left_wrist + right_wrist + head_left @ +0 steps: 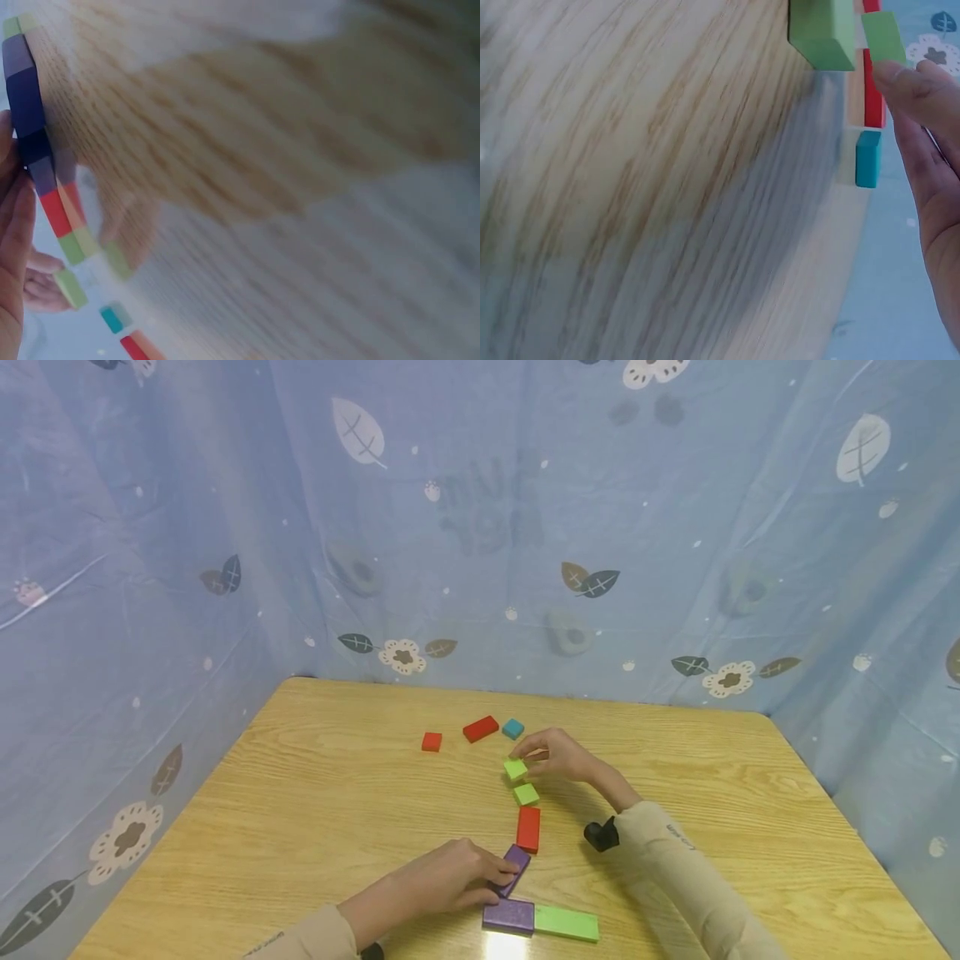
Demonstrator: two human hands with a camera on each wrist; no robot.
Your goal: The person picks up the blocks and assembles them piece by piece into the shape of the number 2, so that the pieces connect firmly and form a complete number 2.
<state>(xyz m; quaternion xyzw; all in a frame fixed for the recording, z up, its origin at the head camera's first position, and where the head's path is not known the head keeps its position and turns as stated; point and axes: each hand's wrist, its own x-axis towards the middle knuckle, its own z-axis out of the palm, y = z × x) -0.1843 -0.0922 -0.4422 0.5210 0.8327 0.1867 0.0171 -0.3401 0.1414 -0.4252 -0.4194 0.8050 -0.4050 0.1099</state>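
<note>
My left hand (pixel 453 877) holds a purple block (pixel 514 862) that lies slanted on the table, its fingertips on top and the thumb low beside it. Just below lies another purple block (pixel 508 916), end to end with a long green block (pixel 566 923). Farther up, my right hand (pixel 558 755) pinches a small light-green block (pixel 515 769); the right wrist view shows that green block (pixel 883 36) off the tabletop at the fingertips. Beneath it on the table sits a second light-green block (pixel 527 794), with a red block (pixel 528 830) between it and the slanted purple one.
Toward the back of the wooden table (pixel 337 793) are a blue block (pixel 513 728), a red oblong block (pixel 481 729) and a small red block (pixel 431 742). A blue patterned curtain (pixel 480 527) hangs behind the table and along both sides.
</note>
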